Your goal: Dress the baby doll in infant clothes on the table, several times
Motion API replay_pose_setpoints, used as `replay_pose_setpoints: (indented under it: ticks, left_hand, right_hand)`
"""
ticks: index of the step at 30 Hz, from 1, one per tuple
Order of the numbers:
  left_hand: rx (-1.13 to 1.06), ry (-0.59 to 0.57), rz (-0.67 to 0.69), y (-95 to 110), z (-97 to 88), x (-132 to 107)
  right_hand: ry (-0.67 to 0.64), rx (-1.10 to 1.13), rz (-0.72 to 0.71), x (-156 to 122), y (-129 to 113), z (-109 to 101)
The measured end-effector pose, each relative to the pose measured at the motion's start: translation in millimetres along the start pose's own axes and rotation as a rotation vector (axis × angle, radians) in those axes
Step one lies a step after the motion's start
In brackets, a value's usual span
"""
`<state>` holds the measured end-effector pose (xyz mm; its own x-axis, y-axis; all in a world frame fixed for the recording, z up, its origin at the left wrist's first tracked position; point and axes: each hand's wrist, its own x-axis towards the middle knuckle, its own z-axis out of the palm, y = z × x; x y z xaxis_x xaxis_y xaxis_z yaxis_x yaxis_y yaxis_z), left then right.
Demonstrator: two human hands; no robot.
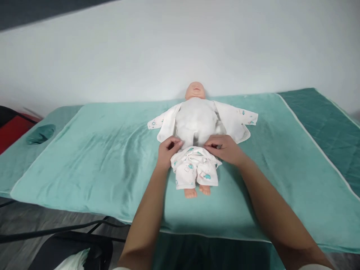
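Observation:
A baby doll (195,90) lies on its back, head toward the wall and feet toward me. Its white body (194,116) shows between the spread halves of a patterned jacket (236,116), whose sleeves stretch out to both sides. White printed pants (187,175) cover the legs, with the waistband bunched low at the hips. My left hand (169,149) pinches the waistband at its left side. My right hand (225,149) pinches it at the right, fingers curled. The bare feet (191,193) stick out of the pant legs.
The doll rests on a teal sheet (98,157) over a padded bed (329,123) with a face hole (41,134) at the left. A white wall (140,48) stands behind. A black chair (73,249) and a red item (14,131) are at the left.

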<state>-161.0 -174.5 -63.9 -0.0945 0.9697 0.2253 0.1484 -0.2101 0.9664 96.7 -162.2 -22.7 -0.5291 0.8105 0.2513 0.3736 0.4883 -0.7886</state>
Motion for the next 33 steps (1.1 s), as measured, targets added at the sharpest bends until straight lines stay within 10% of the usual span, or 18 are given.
replay_pose_setpoints:
  ticks: [6,11,23,33]
  left_hand:
    - [-0.045,-0.464,0.045,11.3,-24.3,6.0]
    - [0.011,-0.561,-0.005,16.7,-32.2,4.6]
    - [-0.167,-0.164,0.096,7.9,-4.6,-8.3]
    - [-0.227,-0.083,0.039,6.7,1.3,-9.4]
  right_hand:
    - [-0.284,0.194,0.043,-2.4,-4.9,-17.7]
    - [-0.381,0.296,0.05,-4.1,-6.9,-22.9]
    - [-0.402,0.327,-0.066,-0.4,-15.9,-5.9]
    - [-0.208,0.733,0.377,-6.1,-10.5,0.0]
